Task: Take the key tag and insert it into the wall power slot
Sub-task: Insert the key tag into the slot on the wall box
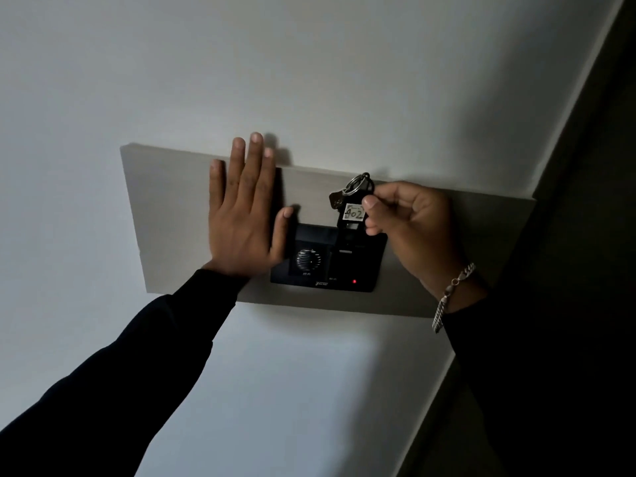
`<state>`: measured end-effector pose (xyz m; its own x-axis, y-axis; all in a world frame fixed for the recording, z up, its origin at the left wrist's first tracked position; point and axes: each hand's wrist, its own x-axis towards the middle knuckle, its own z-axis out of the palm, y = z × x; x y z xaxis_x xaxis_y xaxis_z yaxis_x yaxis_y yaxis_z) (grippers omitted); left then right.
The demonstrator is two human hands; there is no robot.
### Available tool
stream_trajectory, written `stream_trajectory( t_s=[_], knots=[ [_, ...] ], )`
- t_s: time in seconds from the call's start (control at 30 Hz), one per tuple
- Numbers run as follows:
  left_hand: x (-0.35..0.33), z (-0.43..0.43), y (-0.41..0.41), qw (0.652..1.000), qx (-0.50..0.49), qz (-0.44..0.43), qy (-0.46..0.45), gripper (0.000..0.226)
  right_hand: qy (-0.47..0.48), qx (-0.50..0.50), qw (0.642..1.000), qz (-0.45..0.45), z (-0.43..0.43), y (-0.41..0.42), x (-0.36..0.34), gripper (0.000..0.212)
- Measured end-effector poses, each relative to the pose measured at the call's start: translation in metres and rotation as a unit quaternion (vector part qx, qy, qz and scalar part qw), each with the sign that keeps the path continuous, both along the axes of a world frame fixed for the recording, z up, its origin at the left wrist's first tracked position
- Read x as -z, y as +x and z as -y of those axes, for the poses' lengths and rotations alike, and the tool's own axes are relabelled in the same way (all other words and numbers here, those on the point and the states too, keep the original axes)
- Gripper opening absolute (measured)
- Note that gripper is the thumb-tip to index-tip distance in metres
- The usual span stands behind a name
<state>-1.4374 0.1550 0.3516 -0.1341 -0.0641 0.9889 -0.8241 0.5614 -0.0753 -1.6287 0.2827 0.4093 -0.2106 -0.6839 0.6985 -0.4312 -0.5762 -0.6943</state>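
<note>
Left hand (246, 215): flat against the grey panel (165, 215), fingers spread wide and pointing up, holding nothing; thumb touches the switch plate's upper left corner.
Right hand (409, 223): thumb and forefinger pinch the key tag from its right side; a chain bracelet (451, 292) hangs at the wrist.
Key tag (352, 215): upright, lower end at the wall power slot (346, 250); white label reads "402"; key ring (358, 183) on top.
Switch plate (327, 259): black, round dial, small red light (354, 281); lettering too small to read.
Sleeves: dark, both arms.

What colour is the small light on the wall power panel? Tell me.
Red: the light glows at the black panel's lower right, head view.
</note>
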Motion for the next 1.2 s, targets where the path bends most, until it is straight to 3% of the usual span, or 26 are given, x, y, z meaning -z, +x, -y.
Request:
stream_trajectory(
  t_s=[0.17,0.33,0.43,0.6,0.73,0.87,1.2],
  knots=[
    [0.004,0.003,0.001,0.998,-0.052,-0.017,0.017,0.071,0.011,-0.002,1.000,-0.018,0.008,-0.002,0.019,0.014],
    [0.007,0.006,0.011,0.998,-0.064,0.013,0.007,0.074,0.021,0.070,0.996,-0.060,0.011,-0.005,0.028,0.002],
    [0.008,0.009,0.016,0.997,-0.076,0.001,0.007,0.075,0.020,0.119,0.987,-0.105,0.009,-0.004,0.022,0.015],
    [0.009,0.011,0.021,0.996,-0.085,0.003,0.006,0.077,-0.032,0.120,0.957,-0.261,-0.006,0.000,-0.004,0.031],
    [0.010,0.014,0.026,0.996,-0.086,0.022,-0.002,0.078,-0.055,0.128,0.915,-0.378,-0.005,0.008,-0.021,0.024],
    [0.010,0.016,0.029,0.995,-0.092,0.025,-0.013,0.079,-0.084,0.140,0.906,-0.392,-0.001,0.010,-0.026,0.011],
    [0.010,0.014,0.028,0.996,-0.086,0.023,-0.006,0.078,-0.136,0.135,0.932,-0.308,0.000,0.009,-0.015,0.015]
  ],
)
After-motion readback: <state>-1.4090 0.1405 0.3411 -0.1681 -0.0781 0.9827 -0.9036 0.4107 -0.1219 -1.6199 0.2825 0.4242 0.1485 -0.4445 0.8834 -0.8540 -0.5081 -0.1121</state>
